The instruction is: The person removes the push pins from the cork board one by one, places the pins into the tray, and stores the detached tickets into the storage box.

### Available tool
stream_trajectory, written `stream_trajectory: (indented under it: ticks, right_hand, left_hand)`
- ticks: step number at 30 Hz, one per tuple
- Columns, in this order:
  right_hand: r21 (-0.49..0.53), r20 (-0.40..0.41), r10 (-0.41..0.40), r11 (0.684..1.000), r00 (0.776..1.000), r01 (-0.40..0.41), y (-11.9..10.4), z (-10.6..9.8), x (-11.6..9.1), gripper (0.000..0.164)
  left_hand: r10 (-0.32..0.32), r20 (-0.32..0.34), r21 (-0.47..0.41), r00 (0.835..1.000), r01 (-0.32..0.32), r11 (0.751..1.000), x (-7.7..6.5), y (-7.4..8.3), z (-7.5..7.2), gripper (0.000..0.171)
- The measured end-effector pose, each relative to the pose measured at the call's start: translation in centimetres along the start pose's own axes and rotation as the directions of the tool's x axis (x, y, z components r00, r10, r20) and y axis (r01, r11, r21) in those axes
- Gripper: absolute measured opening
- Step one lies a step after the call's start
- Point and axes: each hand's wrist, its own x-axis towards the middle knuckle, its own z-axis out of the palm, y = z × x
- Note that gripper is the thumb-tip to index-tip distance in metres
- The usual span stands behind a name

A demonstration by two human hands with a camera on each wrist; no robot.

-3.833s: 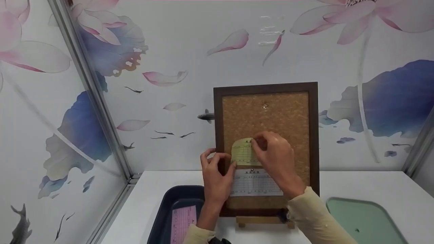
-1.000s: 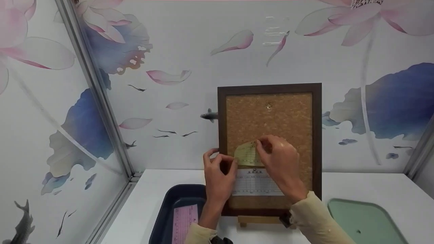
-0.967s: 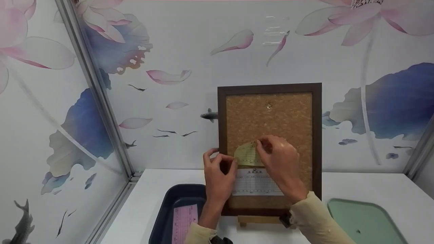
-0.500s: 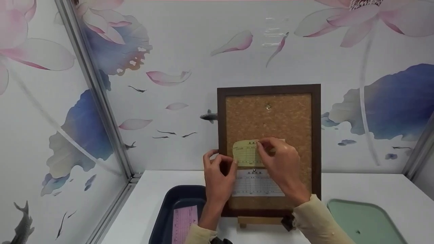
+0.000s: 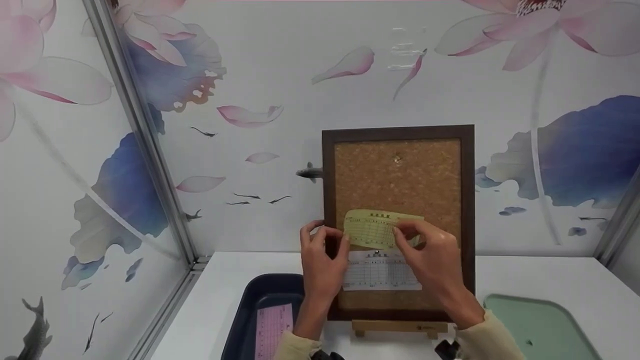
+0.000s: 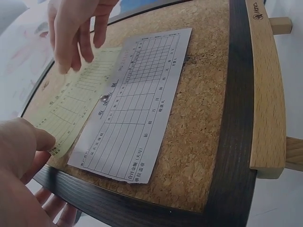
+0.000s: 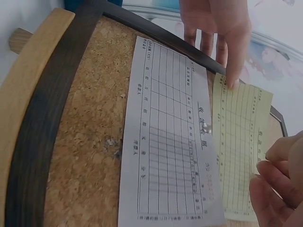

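Lotus blooms, blue leaves and small fish decorate the white wall, with a metal rail on the left. On the white table, a cork board in a dark frame rests upright on a wooden ledge, between a dark blue tray holding a pink slip and a pale green tray.

The yellow slip is on the lower half of the cork, just above the white slip, which has a pin at its heading. The left hand is clamped on the frame's left edge, thumb on the yellow slip's end. The right hand has thumb and forefinger close together over that slip; I cannot tell whether they pinch anything.

In the head view, the right hand hides part of both slips, and the picture's edge cuts off both trays. A dark speck in the green tray and a glint high on the cork are too small to identify.
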Motion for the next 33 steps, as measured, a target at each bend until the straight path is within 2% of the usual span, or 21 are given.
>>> stream_trajectory:
  ticks: [7,12,21,26,33]
  right_hand:
    - [0.009,-0.003,0.015,1.000,1.000,-0.015,0.6,-2.1,-1.6,0.010]
    - [-0.034,0.007,0.025,0.999,1.000,-0.024,1.3,-3.8,-3.0,0.013]
    - [-0.091,-0.002,0.086,0.992,0.996,-0.086,3.7,-6.7,-5.4,0.015]
    - [-0.123,-0.028,0.155,0.980,0.988,-0.157,5.1,-8.1,-6.2,0.011]
    - [-0.135,-0.063,0.239,0.960,0.969,-0.245,7.1,-9.6,-7.0,0.008]
  left_hand:
    - [0.021,-0.008,0.005,1.000,-0.021,1.000,0.1,0.2,-0.4,0.010]
    - [0.056,-0.020,0.020,0.998,-0.055,0.998,0.3,0.6,-1.0,0.009]
    - [0.114,-0.025,0.012,0.993,-0.114,0.993,0.6,1.0,-3.1,0.009]
    - [0.110,0.009,0.026,0.994,-0.110,0.994,0.7,1.3,-4.3,0.009]
    - [0.071,0.050,0.004,0.996,-0.071,0.997,0.4,1.7,-5.7,0.007]
